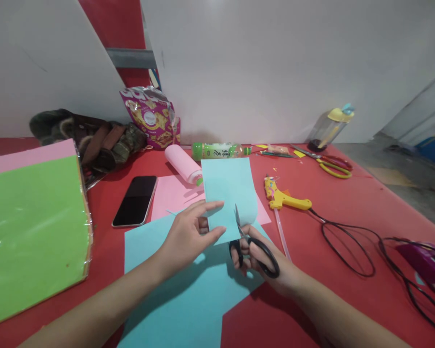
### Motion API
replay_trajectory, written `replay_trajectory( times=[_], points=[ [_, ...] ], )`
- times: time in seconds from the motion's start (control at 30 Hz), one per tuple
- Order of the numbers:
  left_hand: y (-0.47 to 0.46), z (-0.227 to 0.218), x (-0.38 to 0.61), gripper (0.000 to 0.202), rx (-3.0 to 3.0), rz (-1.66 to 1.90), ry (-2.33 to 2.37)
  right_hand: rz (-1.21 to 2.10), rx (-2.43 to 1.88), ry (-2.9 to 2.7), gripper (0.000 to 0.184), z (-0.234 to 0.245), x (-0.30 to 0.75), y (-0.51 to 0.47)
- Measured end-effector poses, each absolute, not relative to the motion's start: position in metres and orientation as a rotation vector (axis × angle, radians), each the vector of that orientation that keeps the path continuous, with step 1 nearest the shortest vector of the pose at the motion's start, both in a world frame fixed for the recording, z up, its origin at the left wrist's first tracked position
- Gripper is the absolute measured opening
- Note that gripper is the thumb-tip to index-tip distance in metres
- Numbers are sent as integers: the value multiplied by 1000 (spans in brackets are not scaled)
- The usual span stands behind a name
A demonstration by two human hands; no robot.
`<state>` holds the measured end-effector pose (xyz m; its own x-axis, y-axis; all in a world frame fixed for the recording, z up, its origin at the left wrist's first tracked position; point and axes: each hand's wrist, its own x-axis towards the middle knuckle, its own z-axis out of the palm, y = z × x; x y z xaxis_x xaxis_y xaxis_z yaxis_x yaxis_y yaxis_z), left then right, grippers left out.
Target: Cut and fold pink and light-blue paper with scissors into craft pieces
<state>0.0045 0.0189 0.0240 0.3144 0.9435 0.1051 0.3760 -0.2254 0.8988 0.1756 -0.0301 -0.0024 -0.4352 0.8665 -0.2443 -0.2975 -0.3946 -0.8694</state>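
A small light blue sheet of paper (226, 186) is raised above the red table, its right side curling. My left hand (192, 227) grips its lower left edge, thumb and forefinger on the front and the other fingers partly hidden behind. With fingers through the black handles, my right hand (266, 251) holds a pair of scissors (263, 253). Their blades are at the sheet's lower right part, one in front and the other hidden by paper. Below both hands lies a larger light blue sheet (177, 299), over pink paper (172, 191).
Left are a phone (136, 200) and a green pack of paper (32, 232). Behind lie a pink-wrapped bottle (183, 164), a green bottle (221, 151) and a snack bag (152, 118). Right are a yellow glue gun (286, 198) with black cord, other scissors (333, 166) and a tumbler (328, 130).
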Motion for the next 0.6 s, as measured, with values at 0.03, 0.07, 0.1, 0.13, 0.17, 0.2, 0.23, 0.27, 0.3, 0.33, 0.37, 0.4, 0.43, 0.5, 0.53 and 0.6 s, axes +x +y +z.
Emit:
replay_trajectory(
  times=[0.03, 0.07, 0.1, 0.13, 0.17, 0.2, 0.23, 0.27, 0.3, 0.33, 0.37, 0.4, 0.43, 0.5, 0.53, 0.6],
  points=[
    [19, 25, 4, 35, 1787, 876, 1197, 1905, -935, -1006, 46, -2, 176, -30],
    [19, 25, 4, 35, 1799, 873, 1204, 1898, -944, -1017, 46, -2, 176, -30],
    [18, 26, 4, 35, 1804, 872, 1208, 1891, -952, -1026, 47, -1, 176, -30],
    [18, 26, 4, 35, 1805, 871, 1210, 1887, -959, -1035, 47, -1, 176, -30],
    [18, 26, 4, 35, 1809, 867, 1212, 1884, -962, -1043, 47, -1, 176, -30],
    [18, 27, 3, 36, 1814, 862, 1216, 1881, -962, -1048, 47, -1, 175, -30],
    [18, 27, 4, 36, 1819, 859, 1220, 1878, -961, -1052, 47, -1, 175, -30],
    [18, 27, 4, 36, 1823, 860, 1223, 1875, -961, -1056, 46, -2, 175, -30],
    [18, 27, 4, 36, 1823, 861, 1227, 1871, -962, -1061, 46, -2, 175, -31],
    [18, 26, 5, 36, 1818, 863, 1230, 1865, -965, -1064, 46, -3, 175, -31],
    [17, 26, 5, 36, 1809, 864, 1232, 1856, -971, -1067, 46, -3, 174, -31],
    [17, 26, 6, 36, 1799, 866, 1232, 1846, -981, -1071, 46, -4, 174, -31],
    [17, 25, 6, 37, 1789, 866, 1230, 1833, -993, -1074, 47, -4, 173, -31],
    [16, 24, 6, 37, 1770, 874, 1221, 1804, -1022, -1083, 46, -4, 173, -32],
    [16, 24, 6, 37, 1763, 880, 1215, 1793, -1034, -1085, 46, -4, 172, -32],
    [16, 24, 5, 37, 1750, 894, 1201, 1775, -1056, -1087, 46, -5, 171, -33]
  ],
)
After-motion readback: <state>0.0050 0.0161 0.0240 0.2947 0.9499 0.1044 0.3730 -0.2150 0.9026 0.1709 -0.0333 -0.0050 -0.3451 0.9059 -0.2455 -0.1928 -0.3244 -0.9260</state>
